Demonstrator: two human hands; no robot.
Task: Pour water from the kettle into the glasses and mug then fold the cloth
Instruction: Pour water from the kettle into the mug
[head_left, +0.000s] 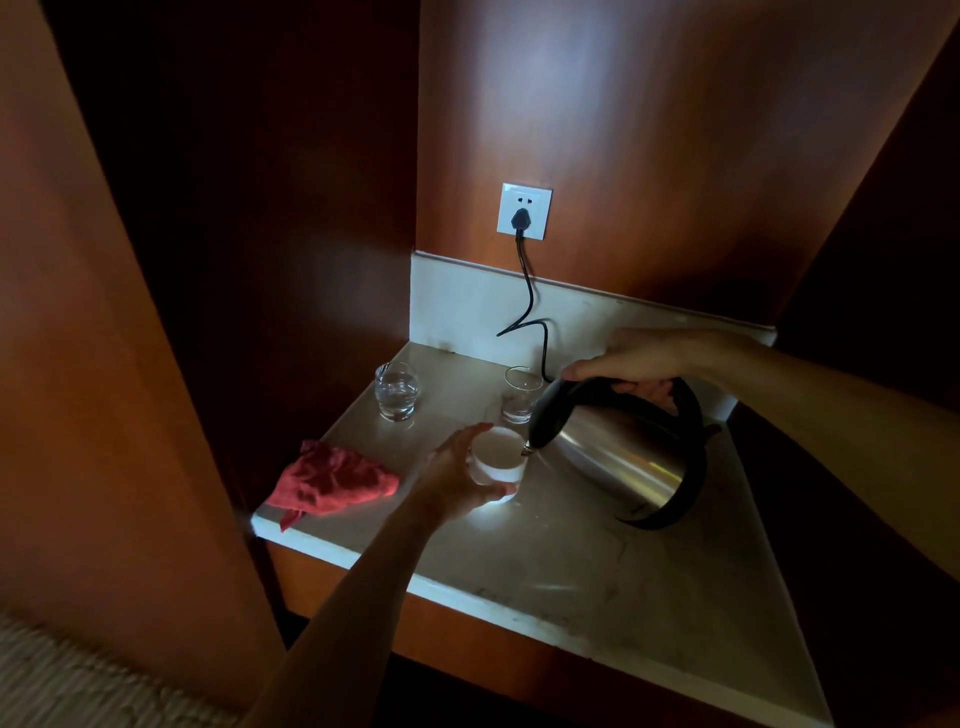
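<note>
My right hand (631, 366) grips the black handle of a steel kettle (618, 460), which is tilted left with its spout over a white mug (497, 460). My left hand (457, 480) holds the mug from its left side on the counter. Two clear glasses stand behind: one (396, 391) at the back left holding water, and another (521, 394) just behind the mug, close to the kettle's lid. A crumpled red cloth (330, 480) lies at the counter's front left corner.
The pale stone counter (571, 561) sits in a wooden niche with walls on the left, back and right. A black cord (530, 301) runs from a wall socket (523, 210) down behind the kettle. Carpet shows at the lower left.
</note>
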